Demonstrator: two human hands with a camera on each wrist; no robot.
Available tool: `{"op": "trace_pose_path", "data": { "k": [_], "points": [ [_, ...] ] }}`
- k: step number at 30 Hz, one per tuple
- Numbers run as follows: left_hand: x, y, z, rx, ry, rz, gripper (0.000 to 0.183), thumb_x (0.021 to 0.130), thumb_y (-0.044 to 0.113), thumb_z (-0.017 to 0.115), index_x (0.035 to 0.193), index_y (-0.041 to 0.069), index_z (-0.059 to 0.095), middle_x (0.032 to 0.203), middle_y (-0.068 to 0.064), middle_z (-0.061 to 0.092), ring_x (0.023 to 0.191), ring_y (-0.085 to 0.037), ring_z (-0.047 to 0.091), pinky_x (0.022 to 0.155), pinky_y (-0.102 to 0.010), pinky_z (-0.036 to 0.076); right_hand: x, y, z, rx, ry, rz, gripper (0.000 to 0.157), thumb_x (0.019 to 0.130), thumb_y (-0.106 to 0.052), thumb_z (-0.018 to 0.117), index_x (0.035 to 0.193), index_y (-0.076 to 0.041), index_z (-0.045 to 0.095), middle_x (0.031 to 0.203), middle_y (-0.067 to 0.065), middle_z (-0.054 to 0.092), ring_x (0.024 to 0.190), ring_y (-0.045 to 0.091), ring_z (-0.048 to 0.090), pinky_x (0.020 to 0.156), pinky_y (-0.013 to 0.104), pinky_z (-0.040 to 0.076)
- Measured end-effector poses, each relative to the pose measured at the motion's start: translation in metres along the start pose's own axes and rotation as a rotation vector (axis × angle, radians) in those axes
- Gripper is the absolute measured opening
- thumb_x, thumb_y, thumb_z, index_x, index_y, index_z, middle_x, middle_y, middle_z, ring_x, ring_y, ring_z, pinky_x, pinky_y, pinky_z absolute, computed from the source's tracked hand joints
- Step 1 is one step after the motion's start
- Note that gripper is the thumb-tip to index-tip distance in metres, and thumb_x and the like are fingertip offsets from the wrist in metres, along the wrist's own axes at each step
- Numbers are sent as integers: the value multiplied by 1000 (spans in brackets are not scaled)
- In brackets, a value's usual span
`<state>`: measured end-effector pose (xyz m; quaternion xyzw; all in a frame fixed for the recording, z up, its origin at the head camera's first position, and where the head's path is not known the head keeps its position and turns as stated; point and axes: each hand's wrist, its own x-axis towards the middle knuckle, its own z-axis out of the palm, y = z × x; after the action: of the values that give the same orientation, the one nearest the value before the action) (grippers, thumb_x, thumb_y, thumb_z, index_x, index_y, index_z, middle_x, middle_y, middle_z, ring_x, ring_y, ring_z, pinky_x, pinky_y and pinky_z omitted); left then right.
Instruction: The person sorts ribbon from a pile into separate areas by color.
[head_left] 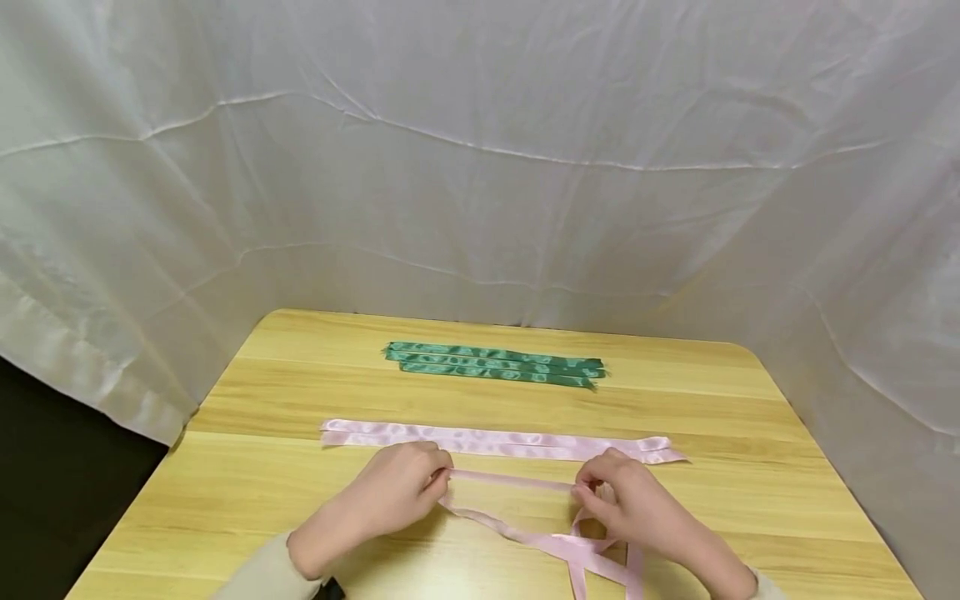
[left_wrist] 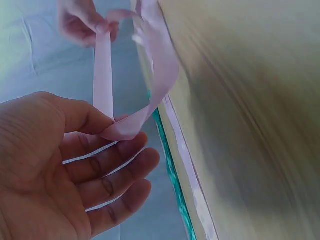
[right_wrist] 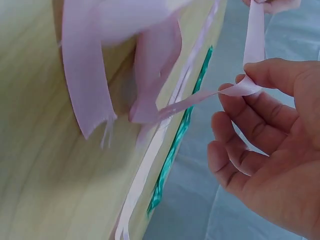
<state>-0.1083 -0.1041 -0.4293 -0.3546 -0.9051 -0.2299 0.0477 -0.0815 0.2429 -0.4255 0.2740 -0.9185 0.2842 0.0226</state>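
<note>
A pink satin ribbon (head_left: 517,480) is stretched taut between both hands, just in front of two flat pink ribbons (head_left: 495,442). My left hand (head_left: 405,487) pinches it between thumb and index finger; in the left wrist view the other fingers are spread below. With thumb and fingertips my right hand (head_left: 626,500) pinches the other end of the stretch. Loose ribbon (head_left: 573,550) droops from both hands and crosses itself on the table near the right hand. One frayed ribbon end (right_wrist: 100,125) shows in the right wrist view.
Several green satin ribbons (head_left: 495,364) lie side by side toward the back of the wooden table (head_left: 262,400). A pale curtain (head_left: 480,208) hangs along the table's back and sides. Something dark (head_left: 330,590) sits at the left sleeve.
</note>
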Motion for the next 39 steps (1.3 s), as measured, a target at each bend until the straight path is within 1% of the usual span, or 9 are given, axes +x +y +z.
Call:
{"op": "trace_pose_path", "data": {
  "k": [2, 5, 12, 16, 21, 27, 33, 36, 39],
  "points": [
    [-2, -5, -3, 19, 25, -22, 13, 96, 9, 68, 86, 14, 73, 72, 12, 56, 64, 0, 42, 59, -19, 41, -1, 1, -2, -4, 19, -6, 14, 100, -18, 73, 87, -24, 71, 84, -22, 63, 84, -2, 56, 71, 27, 52],
    [-5, -12, -8, 65, 74, -59, 17, 93, 7, 68, 79, 17, 68, 69, 13, 52, 63, -1, 40, 58, -20, 38, -2, 3, -5, 2, 46, -4, 18, 99, -19, 74, 84, -27, 68, 83, -23, 62, 83, -3, 54, 71, 26, 50],
    [-13, -25, -19, 196, 179, -180, 22, 83, 9, 70, 69, 20, 59, 63, 11, 41, 59, -5, 36, 55, -23, 32, -4, 6, -12, 0, 127, -39, 26, 94, -14, 79, 81, -31, 64, 83, -24, 60, 79, -4, 48, 64, 22, 42],
    [-17, -30, -24, 240, 216, -205, 24, 81, 8, 70, 66, 21, 57, 62, 11, 43, 59, -7, 37, 57, -26, 33, -4, 8, -16, -13, 149, -61, 28, 92, -11, 80, 82, -32, 64, 83, -24, 61, 74, -2, 47, 61, 19, 39],
    [-22, -36, -32, 266, 229, -233, 21, 82, 8, 69, 67, 19, 60, 62, 8, 46, 59, -10, 39, 60, -31, 34, -6, 11, -23, -49, 168, -46, 28, 91, -12, 81, 83, -33, 64, 84, -24, 61, 74, 0, 47, 60, 19, 39],
    [-28, -44, -45, 267, 246, -282, 12, 85, 8, 68, 75, 15, 71, 68, 5, 60, 62, -11, 47, 63, -35, 40, -9, 16, -35, -81, 190, 7, 25, 92, -12, 81, 85, -32, 66, 85, -22, 59, 75, -4, 47, 60, 20, 39],
    [-36, -52, -55, 261, 245, -320, 14, 87, 8, 66, 75, 15, 70, 67, 5, 58, 62, -11, 47, 67, -42, 46, -13, 25, -43, -115, 197, 32, 26, 93, -10, 79, 88, -32, 66, 87, -22, 60, 80, -6, 51, 68, 23, 44],
    [-41, -57, -58, 258, 243, -338, 13, 87, 9, 66, 76, 13, 70, 67, 5, 59, 62, -11, 47, 69, -47, 49, -15, 31, -45, -129, 200, 49, 27, 93, -9, 79, 86, -31, 65, 84, -22, 60, 79, -5, 51, 68, 24, 45],
    [-45, -62, -60, 245, 224, -363, 12, 89, 11, 67, 77, 12, 71, 68, 4, 60, 62, -11, 47, 70, -48, 50, -17, 37, -48, -135, 195, 83, 25, 93, -10, 79, 85, -29, 65, 82, -21, 59, 76, -5, 48, 67, 25, 45]
  ]
}}
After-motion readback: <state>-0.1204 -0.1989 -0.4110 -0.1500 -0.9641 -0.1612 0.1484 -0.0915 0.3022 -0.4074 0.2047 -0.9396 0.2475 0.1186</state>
